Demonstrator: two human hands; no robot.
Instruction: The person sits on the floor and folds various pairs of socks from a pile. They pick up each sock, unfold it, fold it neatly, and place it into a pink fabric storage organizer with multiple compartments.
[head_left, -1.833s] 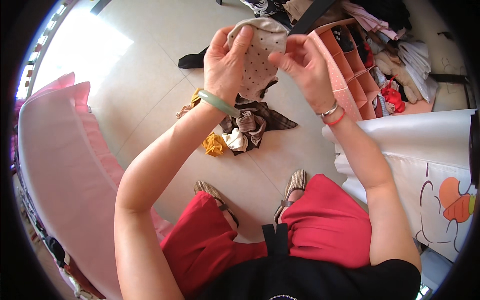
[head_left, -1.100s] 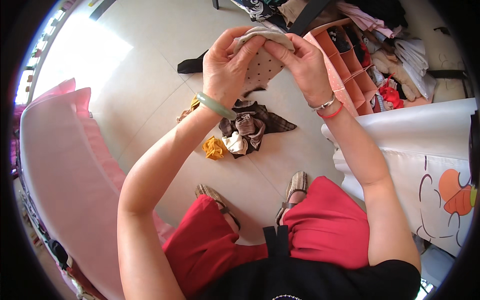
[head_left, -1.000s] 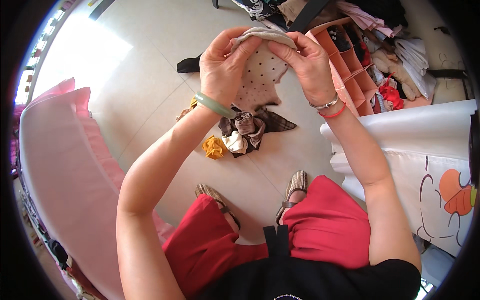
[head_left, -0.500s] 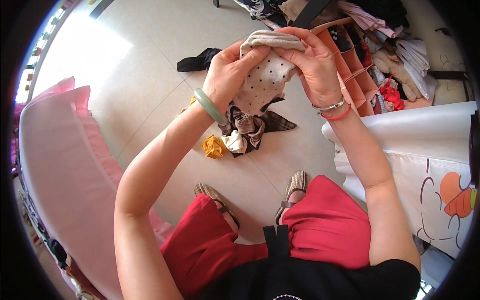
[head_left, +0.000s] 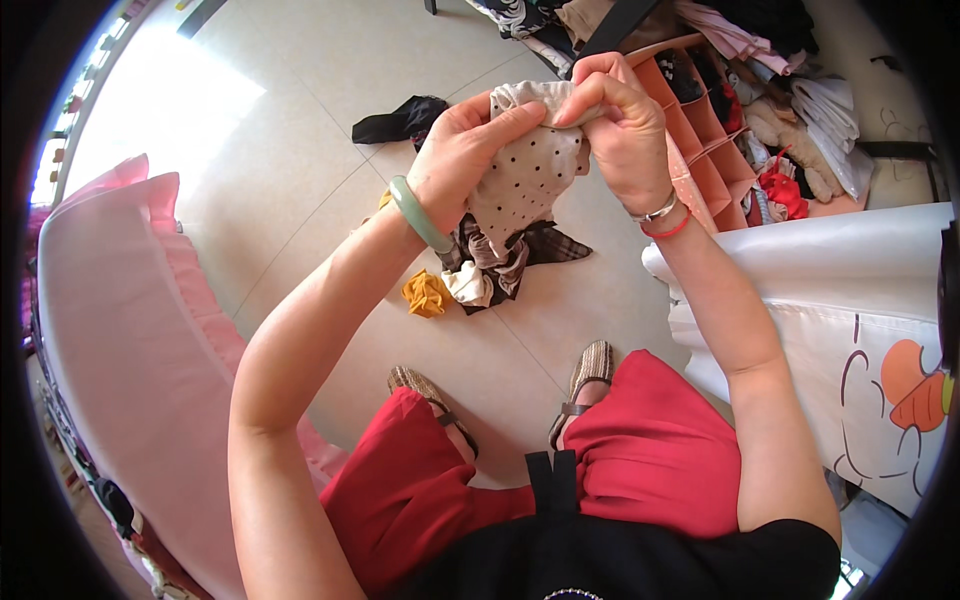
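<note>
Both hands hold a small beige garment with dark dots (head_left: 530,170) up in front of me, over the floor. My left hand (head_left: 462,158), with a green bangle on the wrist, grips its left edge with fingers curled over the top. My right hand (head_left: 622,130), wearing a silver and a red bracelet, pinches the top right edge. The cloth hangs folded between them. Below it on the floor lies a small heap of clothes (head_left: 500,265), brown, white and plaid, with a yellow piece (head_left: 425,293) beside it.
A pink compartment organizer (head_left: 710,150) with folded clothes stands at the upper right, more clothing piled behind it. A black garment (head_left: 400,120) lies on the tile floor. A pink-covered bed (head_left: 120,340) is on the left, a white printed sheet (head_left: 850,320) on the right.
The dotted garment has been folded smaller and gathered between both hands. The hands have shifted slightly right and closer together, toward the pink organizer.
</note>
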